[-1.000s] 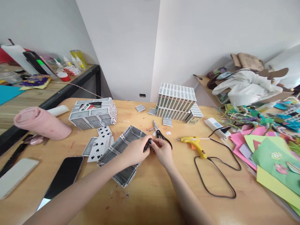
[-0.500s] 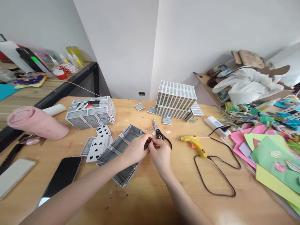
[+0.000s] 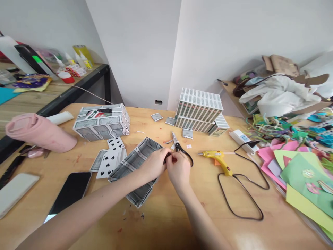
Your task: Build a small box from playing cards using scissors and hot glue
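My left hand (image 3: 155, 163) and my right hand (image 3: 179, 170) meet fingertip to fingertip, both closed in a pinch. Between them is a small dark piece (image 3: 168, 158), mostly hidden by the fingers, so its kind cannot be made out. Under my left hand and forearm lies an open, shallow box made of grey-backed playing cards (image 3: 130, 163). Black-handled scissors (image 3: 179, 144) rest just beyond my right hand, partly covered by it. Loose playing cards (image 3: 110, 161), the five of spades among them, lie left of the open box.
A yellow glue gun (image 3: 220, 159) with a looped black cord lies to the right, by a power strip (image 3: 243, 140). Stacked card packs (image 3: 199, 109) and a card-covered box (image 3: 101, 121) stand behind. A phone (image 3: 70, 192) and pink roll (image 3: 41, 133) are left; coloured paper (image 3: 299, 187) is right.
My fingers have shifted slightly around the small dark piece, which shows less now. The whole view has moved a little; the things on the table stay in place.
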Demonstrator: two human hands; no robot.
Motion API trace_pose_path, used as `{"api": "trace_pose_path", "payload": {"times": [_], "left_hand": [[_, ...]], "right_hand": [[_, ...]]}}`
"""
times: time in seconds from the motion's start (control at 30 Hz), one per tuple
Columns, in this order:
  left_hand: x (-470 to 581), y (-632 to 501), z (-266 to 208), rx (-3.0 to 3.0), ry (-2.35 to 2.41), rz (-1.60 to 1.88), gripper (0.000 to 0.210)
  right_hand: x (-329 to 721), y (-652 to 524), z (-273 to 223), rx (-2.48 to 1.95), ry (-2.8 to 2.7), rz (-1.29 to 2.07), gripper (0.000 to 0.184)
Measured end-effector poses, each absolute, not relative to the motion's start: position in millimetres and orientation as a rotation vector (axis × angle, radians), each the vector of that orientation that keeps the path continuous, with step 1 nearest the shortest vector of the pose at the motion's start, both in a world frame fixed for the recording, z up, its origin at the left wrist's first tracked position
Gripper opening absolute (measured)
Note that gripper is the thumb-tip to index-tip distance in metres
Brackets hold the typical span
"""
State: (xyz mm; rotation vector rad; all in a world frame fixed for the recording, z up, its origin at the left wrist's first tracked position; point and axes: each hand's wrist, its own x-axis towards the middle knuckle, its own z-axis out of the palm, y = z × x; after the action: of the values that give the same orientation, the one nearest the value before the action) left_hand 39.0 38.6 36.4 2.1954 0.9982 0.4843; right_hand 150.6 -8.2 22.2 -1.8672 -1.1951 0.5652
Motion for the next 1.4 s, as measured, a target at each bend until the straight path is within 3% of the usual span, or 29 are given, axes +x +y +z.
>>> {"api": "trace_pose_path", "payload": {"times": [0.23,0.47,0.6,0.67,0.83,1.03,1.17,1.4], "left_hand": [[41,40,35,2.196,1.018,0.472,0.012],[43,39,44,2.235,0.931,0.421,0.017],[45,40,50,2.255,0.892,0.329,0.015],[43,37,53,2.27,0.884,0.283,0.023],[35,15,58,2.323,1.081,0.054,0.072],[26,3,58,2.366,1.162,-0.053,0.029],[22,9,65,2.402,1.126,-0.059,0.025],[32,8,56,2.426,1.22,-0.044,0.019]], "right_hand": [[193,-18,12,-1.682,-1.119,0.89,0.035],[273,-51,14,-1.903,-0.811,0.575,0.037],[292,-67,10,-1.939,-0.784,0.596,0.034],[284,-69,7,-1.885,-0.827,0.672,0.033],[242,-63,3,-1.766,-0.969,0.849,0.031],[198,-47,9,-1.69,-1.138,0.903,0.024],[184,-37,13,-1.658,-1.25,0.889,0.014],[183,-32,4,-1.578,-1.243,1.001,0.013]]}}
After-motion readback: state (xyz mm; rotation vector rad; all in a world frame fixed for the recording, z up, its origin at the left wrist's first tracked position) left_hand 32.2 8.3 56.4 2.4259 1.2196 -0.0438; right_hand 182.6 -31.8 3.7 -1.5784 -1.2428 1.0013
